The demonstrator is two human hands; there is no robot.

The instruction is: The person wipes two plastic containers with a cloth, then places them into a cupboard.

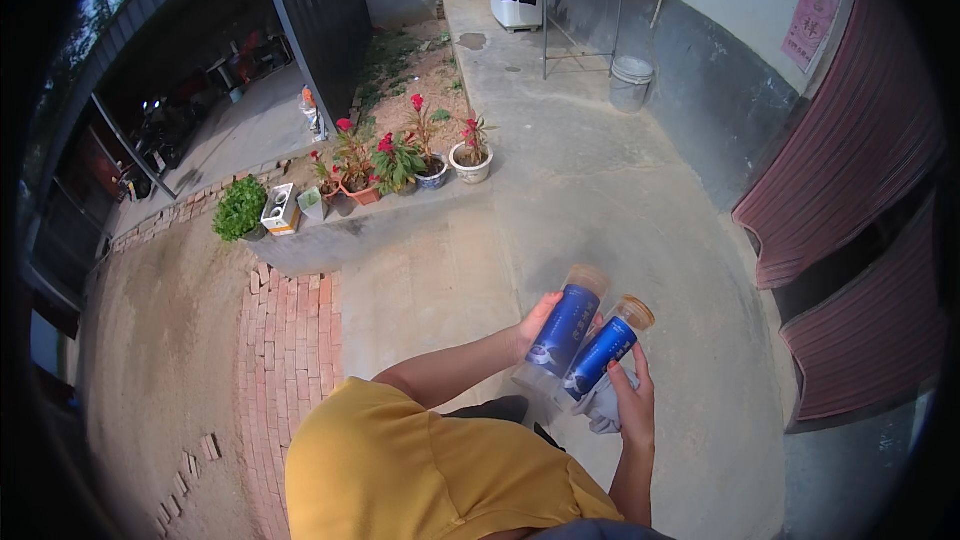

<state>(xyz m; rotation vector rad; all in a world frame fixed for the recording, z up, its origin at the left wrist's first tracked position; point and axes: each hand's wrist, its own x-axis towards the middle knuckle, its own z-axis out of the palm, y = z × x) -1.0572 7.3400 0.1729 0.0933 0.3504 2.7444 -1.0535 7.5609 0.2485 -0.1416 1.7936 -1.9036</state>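
My left hand grips a clear cylindrical container with a blue wrapper, tilted with its lid end up and to the right. In my right hand is a second, slimmer clear container with a blue label and an amber-toned lid. Both labels bear writing and a picture of a cup. The two containers lie side by side, very close together; whether they touch is hard to tell. A crumpled grey cloth is also held in my right hand, beneath the slimmer container.
Potted red-flowered plants line a low concrete ledge ahead. A brick strip and loose bricks lie at left. A metal bucket stands by the wall near a clothes rack. Pleated curtains hang at right.
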